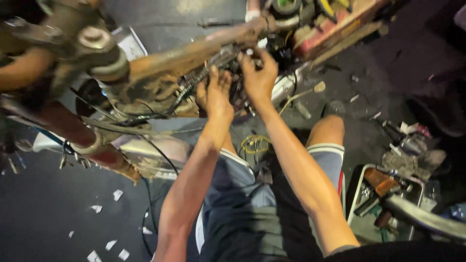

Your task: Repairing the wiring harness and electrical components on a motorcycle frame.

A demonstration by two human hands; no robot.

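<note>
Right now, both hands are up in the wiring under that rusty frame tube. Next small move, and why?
Probably part the cables with the left hand so the right hand can reach in. Both hands sit together in the black wiring bundle under the rusty frame tube, and the fingers are buried among dark parts. What they grip cannot be made out, so go slowly.

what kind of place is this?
Probably a motorbike repair shop. Both hands, left hand and right hand, work at wiring under a rusty stripped frame; a tray of tools sits on the dark, littered floor.

Bare arms, blue-grey shorts with white trim
</note>
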